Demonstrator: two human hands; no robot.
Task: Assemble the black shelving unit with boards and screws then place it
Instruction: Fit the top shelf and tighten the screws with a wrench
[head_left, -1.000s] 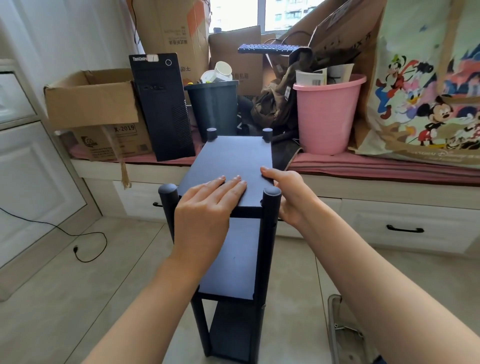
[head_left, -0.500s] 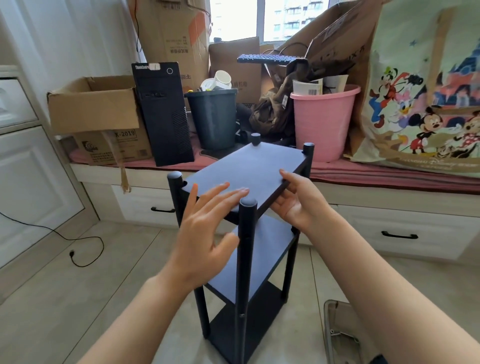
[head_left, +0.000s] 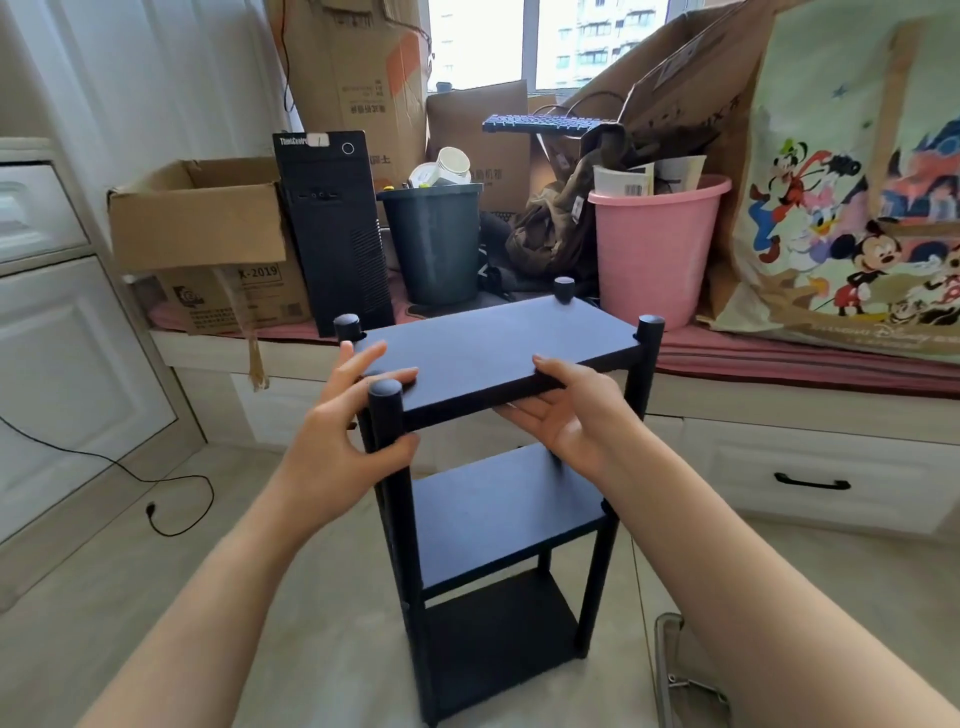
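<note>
The black shelving unit (head_left: 493, 353) stands upright on the tiled floor in front of me, with three boards between four round posts. Its long side faces me. My left hand (head_left: 332, 441) is at the near-left post, which sits between thumb and fingers; the fingertips rest on the top board's corner. My right hand (head_left: 576, 415) pinches the front edge of the top board, thumb on top and fingers underneath.
Behind the unit runs a window bench with drawers, crowded with a cardboard box (head_left: 197, 218), a black PC tower (head_left: 332, 228), a dark bin (head_left: 431, 244), a pink bucket (head_left: 654, 249) and a cartoon bag (head_left: 857, 208). A cable (head_left: 171, 499) lies on the floor at left; a metal frame (head_left: 675, 675) at bottom right.
The unit has turned from its short end facing me to its long side facing me. My left hand left the top board for the near-left post; my right hand shifted along the board's edge.
</note>
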